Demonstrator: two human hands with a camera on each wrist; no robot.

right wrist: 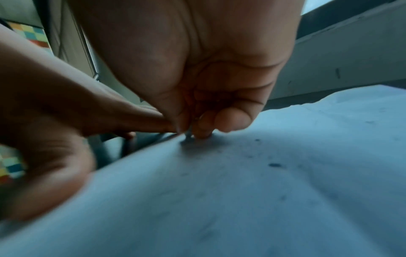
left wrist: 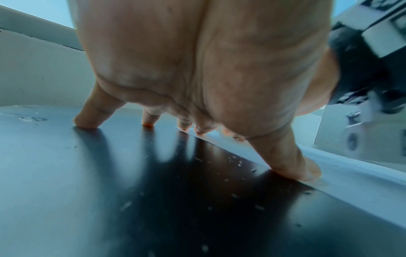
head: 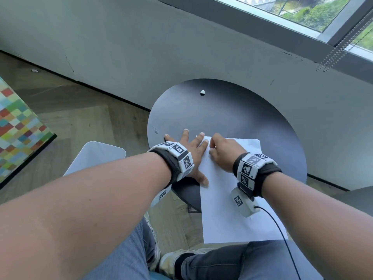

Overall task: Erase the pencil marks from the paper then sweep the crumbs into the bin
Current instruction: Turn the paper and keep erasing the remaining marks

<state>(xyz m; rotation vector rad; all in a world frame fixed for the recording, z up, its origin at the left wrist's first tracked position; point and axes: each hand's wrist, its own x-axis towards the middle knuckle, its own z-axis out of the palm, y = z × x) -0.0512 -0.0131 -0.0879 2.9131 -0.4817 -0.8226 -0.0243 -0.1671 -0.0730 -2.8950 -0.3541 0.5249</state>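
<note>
A white sheet of paper point(head: 226, 199) lies on the round dark table point(head: 232, 114) and overhangs its near edge. My left hand point(head: 189, 146) is spread flat, with the index finger and thumb point(left wrist: 305, 172) on the paper's left edge point(left wrist: 351, 187) and the other fingers on the table. My right hand point(head: 220, 150) is curled, and its thumb and fingertips point(right wrist: 204, 133) pinch the paper point(right wrist: 241, 200) near that edge. What sits between them is too small to make out. Dark eraser crumbs point(right wrist: 274, 165) dot the sheet, and pale crumbs point(left wrist: 239, 162) lie on the table under my left palm.
A small white eraser point(head: 202, 92) sits alone at the far side of the table. A white bin point(head: 94, 156) stands on the floor to the left, below the table edge. A grey wall runs close behind the table, and my knees are under the paper.
</note>
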